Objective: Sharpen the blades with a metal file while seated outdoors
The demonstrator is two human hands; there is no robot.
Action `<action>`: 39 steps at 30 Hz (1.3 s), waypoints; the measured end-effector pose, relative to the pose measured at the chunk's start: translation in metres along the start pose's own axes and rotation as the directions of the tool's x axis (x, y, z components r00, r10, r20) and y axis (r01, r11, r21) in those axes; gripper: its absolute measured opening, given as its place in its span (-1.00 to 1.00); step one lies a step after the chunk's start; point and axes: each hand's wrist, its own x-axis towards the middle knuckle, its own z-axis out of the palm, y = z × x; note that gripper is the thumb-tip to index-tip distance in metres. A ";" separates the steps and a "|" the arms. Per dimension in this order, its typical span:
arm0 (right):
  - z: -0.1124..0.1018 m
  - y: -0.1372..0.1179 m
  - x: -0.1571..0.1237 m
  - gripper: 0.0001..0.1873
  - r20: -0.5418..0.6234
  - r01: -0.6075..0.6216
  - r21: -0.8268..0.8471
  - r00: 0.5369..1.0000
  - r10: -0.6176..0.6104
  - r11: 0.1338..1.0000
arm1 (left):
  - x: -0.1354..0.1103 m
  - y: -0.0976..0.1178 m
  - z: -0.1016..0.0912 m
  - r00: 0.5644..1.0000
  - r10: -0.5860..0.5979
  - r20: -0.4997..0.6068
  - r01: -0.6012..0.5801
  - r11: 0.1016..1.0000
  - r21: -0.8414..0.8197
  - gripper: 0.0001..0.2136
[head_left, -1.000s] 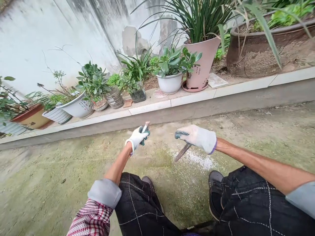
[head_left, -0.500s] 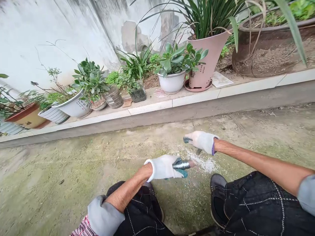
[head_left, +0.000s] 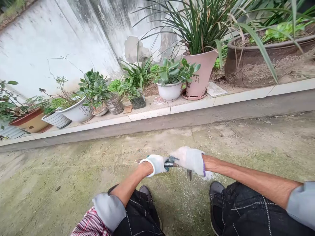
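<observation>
Both my hands wear white work gloves and meet low over the concrete ground between my knees. My left hand (head_left: 155, 164) is closed round a short metal rod-like piece (head_left: 169, 164) that points right. My right hand (head_left: 189, 159) is closed on a dark metal tool (head_left: 189, 174) whose tip hangs below the glove. The rod's end touches my right glove. A patch of white powder (head_left: 208, 175) lies on the ground just right of my hands.
A raised tiled ledge (head_left: 192, 105) runs across the back with several potted plants: a pink pot (head_left: 198, 73), a white pot of succulents (head_left: 169, 91), a large brown planter (head_left: 248, 62). My shoes (head_left: 216, 193) and dark trousers fill the bottom.
My left hand dropped from chest height to the ground, then drew in to the right hand. My right hand moved down and left, bringing the two tools together.
</observation>
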 end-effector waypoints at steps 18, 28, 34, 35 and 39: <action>0.033 0.052 0.047 -0.75 -0.146 -0.052 0.274 0.985 0.096 0.960 | -0.041 0.027 -0.025 0.870 -0.158 -0.467 -0.233 0.703 -0.671 -0.67; -0.004 0.013 -0.007 -0.71 -0.154 -0.017 0.233 0.987 0.054 0.972 | -0.022 -0.014 -0.042 0.808 -0.328 -0.489 0.052 0.867 -0.495 -0.69; -0.023 0.005 -0.018 -0.70 -0.206 -0.111 -0.058 0.974 0.097 0.992 | -0.012 0.012 -0.040 0.905 -0.143 -0.402 0.111 0.989 -0.102 -0.68; -0.025 0.011 -0.015 -0.70 -0.218 -0.124 -0.070 0.970 0.106 0.990 | -0.012 0.016 -0.040 0.915 -0.107 -0.390 0.082 0.993 -0.079 -0.67; -0.028 0.036 -0.001 -0.80 -0.250 -0.041 0.077 0.966 0.059 0.996 | -0.017 0.022 -0.041 0.929 0.005 -0.370 -0.065 0.987 -0.150 -0.66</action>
